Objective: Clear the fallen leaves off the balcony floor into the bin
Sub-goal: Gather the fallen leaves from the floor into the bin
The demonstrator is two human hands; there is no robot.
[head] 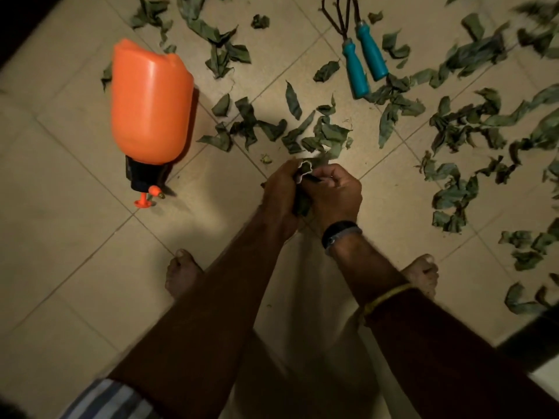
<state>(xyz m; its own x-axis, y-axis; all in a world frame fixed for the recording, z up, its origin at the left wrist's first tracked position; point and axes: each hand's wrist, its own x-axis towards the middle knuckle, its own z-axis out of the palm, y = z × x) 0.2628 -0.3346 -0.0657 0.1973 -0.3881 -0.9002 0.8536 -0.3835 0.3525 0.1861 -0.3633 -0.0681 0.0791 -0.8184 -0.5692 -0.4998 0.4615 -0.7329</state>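
From the head camera we see our left hand point(279, 193) and right hand point(334, 196) curled together around gathered leaves point(302, 204); more fallen leaves point(326, 134) litter the tiled floor point(75, 237) between an orange sprayer point(151, 101) and two teal-handled garden tools point(364, 60).

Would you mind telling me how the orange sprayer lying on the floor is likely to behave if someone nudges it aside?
The sprayer lies on its side on smooth tiles, so it would probably slide easily. Its rounded plastic body suggests it may roll or pivot rather than move straight. It looks hollow, so likely light, though whether it holds water cannot be seen.
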